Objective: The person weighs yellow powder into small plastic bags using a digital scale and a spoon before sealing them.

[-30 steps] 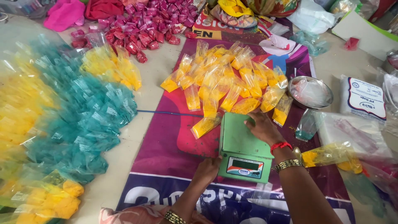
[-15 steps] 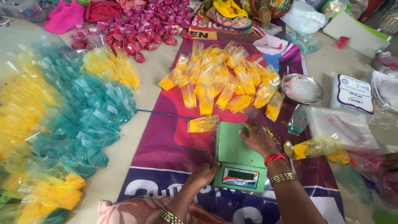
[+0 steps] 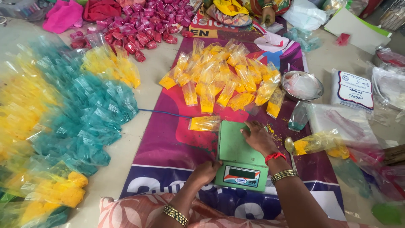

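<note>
My left hand (image 3: 205, 171) fingers grip the green scale (image 3: 241, 155) at its near-left edge; right hand (image 3: 258, 137) fingers lie flat and spread on its platform. Yellow powder packet (image 3: 204, 123) just beyond my fingers. Purple banner (image 3: 168, 143) on the floor.

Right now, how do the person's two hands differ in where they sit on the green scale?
The left hand grips the green scale at its near left edge, fingers curled. The right hand lies on its top platform, fingers spread. The right wrist has a red band; the left does not. Both touch the scale and hold nothing else.
</note>
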